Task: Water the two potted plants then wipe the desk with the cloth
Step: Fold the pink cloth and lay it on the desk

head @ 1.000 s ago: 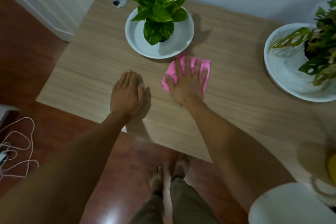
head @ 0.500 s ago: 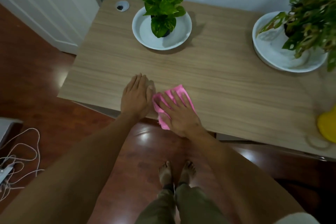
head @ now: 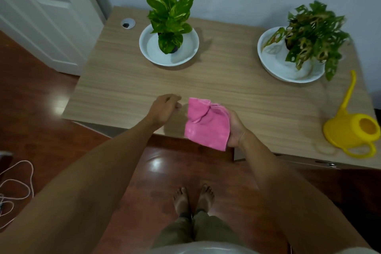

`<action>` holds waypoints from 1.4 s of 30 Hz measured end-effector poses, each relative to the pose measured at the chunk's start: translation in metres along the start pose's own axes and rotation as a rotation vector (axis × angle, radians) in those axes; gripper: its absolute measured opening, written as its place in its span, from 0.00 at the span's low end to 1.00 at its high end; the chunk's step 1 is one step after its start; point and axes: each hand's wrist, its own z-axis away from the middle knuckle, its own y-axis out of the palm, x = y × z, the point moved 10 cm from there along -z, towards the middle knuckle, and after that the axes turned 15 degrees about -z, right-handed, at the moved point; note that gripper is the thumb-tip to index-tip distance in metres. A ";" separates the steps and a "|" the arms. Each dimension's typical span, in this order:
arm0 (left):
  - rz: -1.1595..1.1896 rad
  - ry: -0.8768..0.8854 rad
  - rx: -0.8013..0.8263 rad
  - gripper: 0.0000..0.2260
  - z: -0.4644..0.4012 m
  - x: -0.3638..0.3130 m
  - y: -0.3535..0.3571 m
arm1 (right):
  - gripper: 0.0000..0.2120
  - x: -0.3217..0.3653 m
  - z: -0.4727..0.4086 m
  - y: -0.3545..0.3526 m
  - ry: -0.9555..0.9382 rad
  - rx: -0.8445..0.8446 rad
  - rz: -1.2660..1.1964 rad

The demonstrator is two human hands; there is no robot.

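Observation:
A pink cloth (head: pixel 207 123) hangs folded over the desk's near edge, held up off the wood by my right hand (head: pixel 237 128), whose fingers curl behind it. My left hand (head: pixel 164 108) hovers just left of the cloth with loosely curled fingers and holds nothing. On the wooden desk (head: pixel 237 88) stand two potted plants in white dishes: a bright green one (head: pixel 170 18) at the back middle and a darker holey-leaved one (head: pixel 311 35) at the back right. A yellow watering can (head: pixel 354 128) sits at the desk's right front.
A round cable hole (head: pixel 127 23) lies at the desk's back left corner. A white door (head: pixel 41 16) stands to the left. White cables (head: pixel 14 189) lie on the red-brown floor at the left. My bare feet (head: pixel 193 198) stand below the desk edge.
My right hand dragged the cloth to the near edge and has lifted it off the desk. My left hand came off the desk and curled. The view pulled back.

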 end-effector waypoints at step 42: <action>-0.429 -0.115 -0.035 0.18 -0.049 0.060 -0.035 | 0.07 0.016 -0.079 0.020 -0.203 -0.341 1.064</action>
